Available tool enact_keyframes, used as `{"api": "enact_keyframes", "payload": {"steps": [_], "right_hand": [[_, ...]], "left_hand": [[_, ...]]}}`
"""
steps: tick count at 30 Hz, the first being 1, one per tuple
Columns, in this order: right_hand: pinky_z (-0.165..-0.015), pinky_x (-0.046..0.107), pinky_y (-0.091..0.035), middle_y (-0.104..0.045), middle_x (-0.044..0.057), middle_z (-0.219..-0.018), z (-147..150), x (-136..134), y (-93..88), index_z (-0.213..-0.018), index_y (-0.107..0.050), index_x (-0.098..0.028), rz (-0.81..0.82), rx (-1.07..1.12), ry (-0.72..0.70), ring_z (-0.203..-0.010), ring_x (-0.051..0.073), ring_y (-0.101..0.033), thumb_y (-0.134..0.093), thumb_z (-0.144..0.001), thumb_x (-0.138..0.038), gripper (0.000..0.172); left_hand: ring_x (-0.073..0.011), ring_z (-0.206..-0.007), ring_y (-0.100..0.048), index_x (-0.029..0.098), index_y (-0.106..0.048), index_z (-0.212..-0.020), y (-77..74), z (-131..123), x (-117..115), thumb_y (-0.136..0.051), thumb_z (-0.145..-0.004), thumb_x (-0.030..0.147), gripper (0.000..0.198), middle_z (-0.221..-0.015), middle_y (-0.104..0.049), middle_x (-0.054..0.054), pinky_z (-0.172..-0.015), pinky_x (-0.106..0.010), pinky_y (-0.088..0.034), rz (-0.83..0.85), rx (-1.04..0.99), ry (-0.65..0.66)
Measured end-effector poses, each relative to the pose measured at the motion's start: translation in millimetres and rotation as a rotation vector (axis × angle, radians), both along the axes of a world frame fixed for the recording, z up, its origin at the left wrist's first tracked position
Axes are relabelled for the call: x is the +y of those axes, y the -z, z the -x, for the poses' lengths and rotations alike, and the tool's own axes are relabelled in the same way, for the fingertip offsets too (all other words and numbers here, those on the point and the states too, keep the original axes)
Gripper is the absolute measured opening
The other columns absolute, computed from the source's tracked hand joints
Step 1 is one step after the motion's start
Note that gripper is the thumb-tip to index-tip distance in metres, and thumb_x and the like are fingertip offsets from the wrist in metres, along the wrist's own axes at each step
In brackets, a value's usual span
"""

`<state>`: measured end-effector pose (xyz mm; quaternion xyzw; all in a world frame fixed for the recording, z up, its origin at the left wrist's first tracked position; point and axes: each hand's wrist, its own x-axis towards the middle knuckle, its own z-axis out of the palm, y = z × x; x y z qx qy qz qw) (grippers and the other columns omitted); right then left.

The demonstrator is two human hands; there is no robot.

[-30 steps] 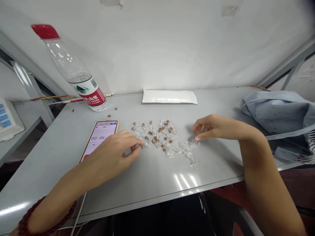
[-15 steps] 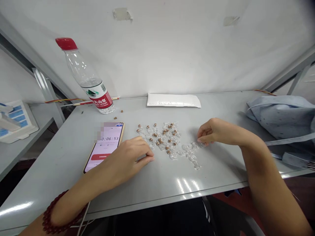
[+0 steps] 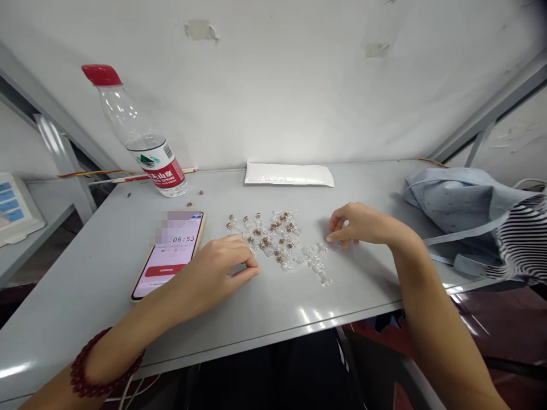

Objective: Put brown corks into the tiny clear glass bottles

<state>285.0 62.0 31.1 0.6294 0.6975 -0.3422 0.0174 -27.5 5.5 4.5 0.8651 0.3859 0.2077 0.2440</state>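
Observation:
Small clear bottles with brown cork stoppers [image 3: 280, 242] lie in a loose pile on the grey table. To their right is a smaller cluster of clear bottles [image 3: 318, 265] where I see no corks. My left hand [image 3: 226, 265] rests at the pile's left front edge, fingers curled, thumb and index tips close together, nothing visible in them. Beyond the cluster, at its right, my right hand [image 3: 352, 225] hovers low with thumb and fingers apart. A clear bottle [image 3: 339, 245] lies just under its fingertips, partly hidden.
A phone [image 3: 171, 245] showing a timer lies beside my left forearm. Behind it stand a water bottle [image 3: 156, 165] with a red cap and two loose corks [image 3: 195, 198]. A white packet [image 3: 288, 175] lies near the wall. A light-blue cloth bag [image 3: 453, 199] is at the right.
The view has turned slightly right, so everything sits further left. My right thumb has spread from its fingers beside the small bottle. My left hand keeps its pose.

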Motion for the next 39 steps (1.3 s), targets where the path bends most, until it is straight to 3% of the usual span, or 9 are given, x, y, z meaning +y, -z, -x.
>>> {"api": "enact_keyframes", "payload": {"steps": [2, 6, 13, 17, 23, 26, 29, 32, 39], "right_hand": [[-0.057, 0.028, -0.046, -0.070, 0.003, -0.063, 4, -2, 0.0, -0.069, -0.066, -0.018, -0.016, -0.003, -0.037, -0.059, 0.017, -0.065, -0.062, -0.072, -0.022, 0.006], [-0.058, 0.028, -0.044, -0.070, 0.003, -0.068, 12, -6, 2.8, -0.072, -0.066, -0.018, -0.154, 0.004, -0.083, -0.063, 0.016, -0.063, -0.058, -0.074, -0.018, 0.009], [-0.063, 0.030, -0.041, -0.070, 0.006, -0.076, 10, -5, 4.5, -0.081, -0.069, -0.018, -0.415, -0.003, -0.042, -0.068, 0.016, -0.060, -0.057, -0.088, -0.033, 0.021], [-0.061, 0.031, -0.037, -0.068, 0.007, -0.076, 11, -7, 4.5, -0.080, -0.068, -0.018, -0.296, -0.061, -0.071, -0.065, 0.016, -0.057, -0.057, -0.090, -0.048, 0.033], [-0.059, 0.029, -0.037, -0.067, 0.006, -0.079, 14, -10, 13.9, -0.087, -0.066, -0.016, -0.251, -0.059, -0.183, -0.064, 0.015, -0.054, -0.056, -0.086, -0.024, 0.012], [-0.062, 0.029, -0.040, -0.068, 0.006, -0.077, 22, -14, 14.2, -0.089, -0.067, -0.016, -0.352, 0.088, -0.166, -0.065, 0.015, -0.057, -0.054, -0.092, -0.029, 0.019], [-0.070, 0.028, -0.047, -0.073, 0.005, -0.089, 37, -22, 11.1, -0.099, -0.069, -0.016, -0.359, 0.400, -0.235, -0.073, 0.014, -0.063, -0.054, -0.096, -0.033, 0.023], [-0.071, 0.026, -0.050, -0.074, 0.004, -0.092, 53, -32, 11.7, -0.102, -0.071, -0.017, -0.226, 0.659, -0.262, -0.075, 0.013, -0.066, -0.058, -0.096, -0.034, 0.022], [-0.063, 0.026, -0.051, -0.069, 0.003, -0.077, 75, -44, 25.8, -0.103, -0.071, -0.016, 0.047, 0.924, -0.248, -0.067, 0.013, -0.064, -0.064, -0.092, -0.041, 0.028]], "left_hand": [[-0.0159, -0.079, -0.064, 0.021, -0.066, -0.074, -0.1, 0, 0, -0.055, -0.091, 0.022, 0.020, -0.077, -0.071, 0.001, -0.070, -0.027, -0.050, 0.006, 0.015, -0.004], [-0.0168, -0.079, -0.064, 0.023, -0.064, -0.077, -0.4, 2, -2, -0.054, -0.094, 0.026, 0.020, -0.080, -0.070, 0.001, -0.068, -0.027, -0.050, -0.004, 0.024, -0.010], [-0.0157, -0.074, -0.064, 0.025, -0.064, -0.080, -1.8, 2, -4, -0.057, -0.093, 0.027, 0.015, -0.079, -0.069, 0.002, -0.062, -0.026, -0.049, -0.067, -0.018, -0.023], [-0.0154, -0.070, -0.063, 0.027, -0.065, -0.082, -3.4, 1, -3, -0.059, -0.092, 0.027, 0.011, -0.079, -0.069, 0.003, -0.059, -0.025, -0.049, -0.073, -0.034, -0.072], [-0.0151, -0.070, -0.066, 0.029, -0.066, -0.081, -3.8, 0, -2, -0.061, -0.090, 0.028, 0.010, -0.078, -0.071, 0.005, -0.063, -0.025, -0.052, -0.079, -0.061, -0.153], [-0.0160, -0.072, -0.068, 0.029, -0.067, -0.080, -3.0, -3, -2, -0.062, -0.089, 0.033, 0.011, -0.080, -0.073, 0.006, -0.061, -0.026, -0.053, -0.038, -0.065, -0.264], [-0.0157, -0.072, -0.068, 0.030, -0.069, -0.082, -3.6, -6, -3, -0.064, -0.089, 0.036, 0.011, -0.084, -0.075, 0.007, -0.064, -0.027, -0.055, 0.009, -0.096, -0.344], [-0.0153, -0.078, -0.070, 0.033, -0.071, -0.087, -6.6, -7, -7, -0.068, -0.089, 0.035, 0.005, -0.090, -0.076, 0.008, -0.068, -0.025, -0.056, 0.027, -0.190, -0.362], [-0.0136, -0.081, -0.070, 0.033, -0.073, -0.091, -9.4, -14, -16, -0.071, -0.088, 0.025, 0.009, -0.089, -0.076, 0.008, -0.073, -0.025, -0.058, 0.035, -0.388, -0.293]]}}
